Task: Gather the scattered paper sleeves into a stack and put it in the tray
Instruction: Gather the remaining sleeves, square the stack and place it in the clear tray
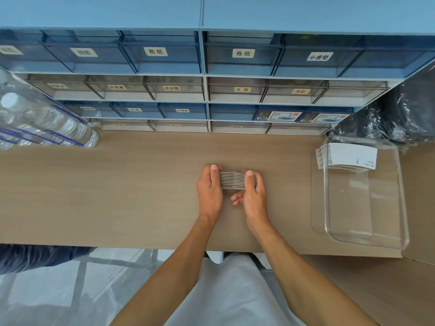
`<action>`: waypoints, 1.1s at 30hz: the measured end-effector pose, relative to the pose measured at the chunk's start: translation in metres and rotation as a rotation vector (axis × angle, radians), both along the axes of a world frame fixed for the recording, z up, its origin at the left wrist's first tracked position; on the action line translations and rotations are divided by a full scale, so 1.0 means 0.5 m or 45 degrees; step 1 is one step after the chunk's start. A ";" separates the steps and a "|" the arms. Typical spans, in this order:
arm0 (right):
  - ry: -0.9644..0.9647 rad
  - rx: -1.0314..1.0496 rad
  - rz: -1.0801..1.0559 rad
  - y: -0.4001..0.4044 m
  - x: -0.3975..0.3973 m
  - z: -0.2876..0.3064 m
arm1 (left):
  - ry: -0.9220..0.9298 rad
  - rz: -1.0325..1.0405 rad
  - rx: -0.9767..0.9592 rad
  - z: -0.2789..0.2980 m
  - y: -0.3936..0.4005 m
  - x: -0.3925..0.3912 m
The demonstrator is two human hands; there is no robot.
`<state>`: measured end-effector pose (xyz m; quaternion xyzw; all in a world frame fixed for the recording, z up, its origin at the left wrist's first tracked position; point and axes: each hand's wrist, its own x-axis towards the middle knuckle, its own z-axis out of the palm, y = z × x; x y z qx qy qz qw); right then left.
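Surface: you are standing at a light wood-grain tabletop [117, 196], with a wall of blue and clear labelled plastic drawers [202, 85] rising along its far edge.
Stack in hand: the stack of corrugated paper sleeves [232, 180] stands on edge on the tabletop near its middle, ribbed edges facing up at you.
Left hand: your left hand [210, 189] presses against the stack's left end, thumb laid over the top, fingers closed on the far side.
Right hand: your right hand [254, 194] clamps the stack's right end, thumb on top; some fingers curl loose under the palm.
Tray: the clear rectangular plastic tray [400, 222] sits well to your right, near the table edge.
Tray contents: a second bundle of white paper sleeves [350, 157] leans against the tray's far wall.
Left side: shrink-wrapped clear water bottles [47, 123] lie at the table's far left corner.
Right corner: crumpled black plastic bags [400, 118] sit just behind the tray.
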<state>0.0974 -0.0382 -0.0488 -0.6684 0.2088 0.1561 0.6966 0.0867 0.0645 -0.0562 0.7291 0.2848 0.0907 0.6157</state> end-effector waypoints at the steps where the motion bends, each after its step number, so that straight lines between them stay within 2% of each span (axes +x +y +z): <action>1: 0.003 0.006 -0.002 0.001 0.000 0.000 | -0.001 -0.008 0.005 -0.001 0.002 0.002; 8: 0.042 0.045 0.013 0.001 0.002 0.003 | -0.018 -0.050 0.014 0.001 0.006 0.001; 25: -0.033 0.037 0.026 0.003 0.006 -0.002 | -0.011 -0.179 0.213 0.015 0.018 0.007; 33: -0.016 0.079 -0.017 0.005 0.013 0.005 | 0.187 -0.574 0.133 0.025 0.063 -0.005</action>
